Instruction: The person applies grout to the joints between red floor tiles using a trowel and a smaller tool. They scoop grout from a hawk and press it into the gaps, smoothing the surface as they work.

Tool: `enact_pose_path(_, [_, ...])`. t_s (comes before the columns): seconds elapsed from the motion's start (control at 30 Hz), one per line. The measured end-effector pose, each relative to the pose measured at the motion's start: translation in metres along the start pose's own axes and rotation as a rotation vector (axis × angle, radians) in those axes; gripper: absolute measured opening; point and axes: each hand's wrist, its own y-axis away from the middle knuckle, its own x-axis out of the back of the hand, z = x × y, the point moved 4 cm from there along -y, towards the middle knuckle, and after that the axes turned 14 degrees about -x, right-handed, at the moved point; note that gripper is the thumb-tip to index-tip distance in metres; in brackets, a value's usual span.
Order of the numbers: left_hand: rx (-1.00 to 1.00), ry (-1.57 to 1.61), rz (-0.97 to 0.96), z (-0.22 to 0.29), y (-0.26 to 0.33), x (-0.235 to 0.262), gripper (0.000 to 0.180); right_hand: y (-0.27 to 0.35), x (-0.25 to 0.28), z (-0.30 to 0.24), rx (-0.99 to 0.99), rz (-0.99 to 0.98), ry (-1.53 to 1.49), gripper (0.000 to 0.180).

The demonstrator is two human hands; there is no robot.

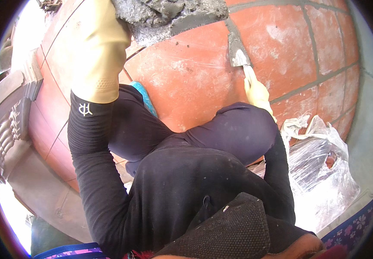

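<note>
My right hand (pixel 257 91), in a cream rubber glove, is closed round the handle of a small trowel (pixel 238 51). Its grey-smeared blade lies over a mortar-filled joint between the terracotta tiles (pixel 186 73). My left arm reaches far forward, and the glove of my left hand (pixel 98 47) runs up to the top edge of the picture. Its fingers do not show. Beside that glove is a heap of wet grey mortar (pixel 165 17); what it rests on is hard to make out.
Crumpled clear plastic sheeting (pixel 316 168) lies by my right knee. A grey ledge (pixel 372 108) curves along the right side. An ornate brown moulded structure (pixel 12 121) stands on the left. A turquoise object (pixel 144 97) shows beside my left knee.
</note>
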Motion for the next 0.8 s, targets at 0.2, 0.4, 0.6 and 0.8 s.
enact_pose_path(0.2, [-0.047, -0.016, -0.006, 0.001, -0.003, 0.000, 0.041, -0.014, 0.019, -0.018, 0.098, 0.117, -0.113, 0.049])
enact_pose_path(0.4, [-0.099, -0.063, -0.020, 0.004, 0.001, -0.002, 0.041, -0.054, 0.031, -0.060, 0.220, 0.180, -0.103, 0.051])
enact_pose_path(0.6, [-0.136, -0.095, -0.034, 0.003, -0.001, -0.004, 0.042, -0.031, 0.028, -0.036, 0.130, 0.025, 0.012, 0.049])
enact_pose_path(0.8, [-0.177, -0.122, -0.045, 0.005, -0.005, -0.008, 0.042, -0.010, 0.018, -0.004, 0.038, -0.018, 0.056, 0.048])
